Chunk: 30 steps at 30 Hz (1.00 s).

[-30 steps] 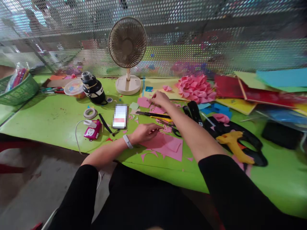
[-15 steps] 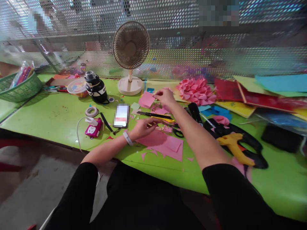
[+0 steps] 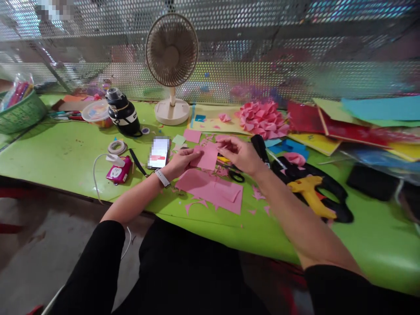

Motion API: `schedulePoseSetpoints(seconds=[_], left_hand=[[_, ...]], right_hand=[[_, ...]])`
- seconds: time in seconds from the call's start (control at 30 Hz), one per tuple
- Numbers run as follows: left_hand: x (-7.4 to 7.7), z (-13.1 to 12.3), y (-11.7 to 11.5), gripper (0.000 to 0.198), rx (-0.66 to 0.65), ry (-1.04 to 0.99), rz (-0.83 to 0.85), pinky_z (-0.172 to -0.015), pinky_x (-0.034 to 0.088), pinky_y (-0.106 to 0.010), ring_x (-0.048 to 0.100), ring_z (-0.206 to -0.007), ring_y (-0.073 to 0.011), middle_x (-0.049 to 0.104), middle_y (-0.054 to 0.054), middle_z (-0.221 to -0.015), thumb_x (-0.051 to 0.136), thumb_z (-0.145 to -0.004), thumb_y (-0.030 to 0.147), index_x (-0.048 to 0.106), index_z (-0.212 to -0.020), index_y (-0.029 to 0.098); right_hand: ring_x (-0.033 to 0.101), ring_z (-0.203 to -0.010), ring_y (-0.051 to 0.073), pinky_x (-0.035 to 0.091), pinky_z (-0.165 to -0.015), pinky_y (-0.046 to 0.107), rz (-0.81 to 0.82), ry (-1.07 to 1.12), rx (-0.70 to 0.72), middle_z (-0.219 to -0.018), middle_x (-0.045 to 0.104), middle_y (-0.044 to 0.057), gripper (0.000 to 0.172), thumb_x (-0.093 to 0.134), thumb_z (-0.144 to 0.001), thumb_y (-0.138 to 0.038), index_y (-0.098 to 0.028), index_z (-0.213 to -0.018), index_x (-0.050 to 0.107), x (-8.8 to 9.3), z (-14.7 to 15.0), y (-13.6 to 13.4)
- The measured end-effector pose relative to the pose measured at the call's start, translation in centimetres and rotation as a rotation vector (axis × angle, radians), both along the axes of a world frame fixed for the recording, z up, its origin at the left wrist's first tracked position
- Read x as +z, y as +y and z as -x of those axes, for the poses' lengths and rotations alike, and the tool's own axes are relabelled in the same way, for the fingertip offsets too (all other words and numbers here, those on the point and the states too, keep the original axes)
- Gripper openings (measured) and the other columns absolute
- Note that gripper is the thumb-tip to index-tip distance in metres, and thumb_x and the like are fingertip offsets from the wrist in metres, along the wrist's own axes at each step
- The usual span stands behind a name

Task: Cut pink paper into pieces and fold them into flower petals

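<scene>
My left hand grips a square of pink paper by its left edge, thumb on top. At the paper's upper right corner are the curled fingers of my right hand, pinched on its edge. Below both hands lies a larger pink sheet with a smaller pink piece on it. Black-handled scissors and a yellow cutter lie behind the held paper, both partly hidden. Another pink square rests farther back, among pink scraps.
At the back stand a fan and a black bottle. A phone, tape roll and magenta power adapter lie left. Rightward are a heap of folded pink pieces, a yellow glue gun and coloured sheets.
Both hands have come together around a pink paper square, now raised above the scissors and cutter. My right hand has drawn back toward me; my left has moved up slightly. The view has shifted.
</scene>
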<state>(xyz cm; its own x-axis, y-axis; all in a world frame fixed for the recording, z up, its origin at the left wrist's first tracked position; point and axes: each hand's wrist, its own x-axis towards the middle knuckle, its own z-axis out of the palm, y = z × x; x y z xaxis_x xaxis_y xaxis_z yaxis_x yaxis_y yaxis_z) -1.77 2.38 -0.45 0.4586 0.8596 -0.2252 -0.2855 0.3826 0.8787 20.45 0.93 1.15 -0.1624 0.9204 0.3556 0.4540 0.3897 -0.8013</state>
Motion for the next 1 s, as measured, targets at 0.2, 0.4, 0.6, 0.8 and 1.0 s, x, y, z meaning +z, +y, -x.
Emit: schedulePoseSetpoints(seconds=[0.2, 0.4, 0.6, 0.8, 1.0], left_hand=[[-0.1, -0.9, -0.9, 0.019, 0.052, -0.114, 0.138, -0.065, 0.052, -0.019, 0.064, -0.068, -0.0077, 0.070, -0.003, -0.078, 0.080, -0.077, 0.022, 0.069, -0.087, 0.011], [0.4, -1.2, -2.3, 0.015, -0.040, -0.211, 0.102, -0.100, 0.052, -0.038, 0.071, -0.091, -0.0173, 0.074, -0.006, -0.090, 0.078, -0.079, 0.019, 0.069, -0.086, 0.010], [-0.2, -1.2, -2.4, 0.039, -0.068, -0.205, 0.053, -0.097, 0.054, -0.047, 0.072, -0.101, -0.0264, 0.074, -0.012, -0.104, 0.073, -0.082, 0.049, 0.068, -0.099, 0.015], [0.1, -1.5, -3.1, 0.044, -0.066, 0.018, -0.207, -0.090, 0.058, -0.039, 0.072, -0.094, -0.0204, 0.073, -0.011, -0.102, 0.084, -0.070, 0.041, 0.068, -0.099, 0.011], [0.0, -1.5, -3.1, 0.046, -0.062, 0.076, -0.198, -0.087, 0.059, -0.038, 0.071, -0.101, -0.0227, 0.073, -0.011, -0.103, 0.081, -0.070, 0.048, 0.069, -0.094, 0.011]], right_hand=[[0.048, -0.133, 0.033, 0.039, -0.111, 0.056, -0.319, -0.269, 0.106, -0.142, 0.054, 0.009, 0.034, 0.069, -0.082, -0.027, -0.030, -0.116, 0.070, -1.0, -0.2, -2.9], [0.054, -0.126, 0.028, 0.051, -0.101, 0.050, -0.161, 0.064, -0.031, -0.131, 0.061, 0.007, 0.018, 0.065, -0.089, -0.043, -0.028, -0.094, 0.074, -2.5, 1.5, -4.2], [0.062, -0.065, 0.017, 0.056, -0.057, 0.031, 0.268, 0.429, -0.089, -0.074, 0.063, 0.000, 0.029, 0.070, -0.083, -0.054, -0.025, -0.086, 0.065, -3.2, 2.4, -4.3], [0.062, -0.067, 0.016, 0.053, -0.060, 0.029, 0.234, 0.393, -0.125, -0.074, 0.065, 0.000, 0.032, 0.072, -0.081, -0.053, -0.024, -0.081, 0.060, -2.9, 2.3, -4.3], [0.068, -0.077, 0.018, 0.057, -0.071, 0.032, 0.255, 0.429, -0.078, -0.085, 0.071, 0.002, 0.027, 0.072, -0.083, -0.049, -0.024, -0.085, 0.062, -2.8, 2.4, -4.5]])
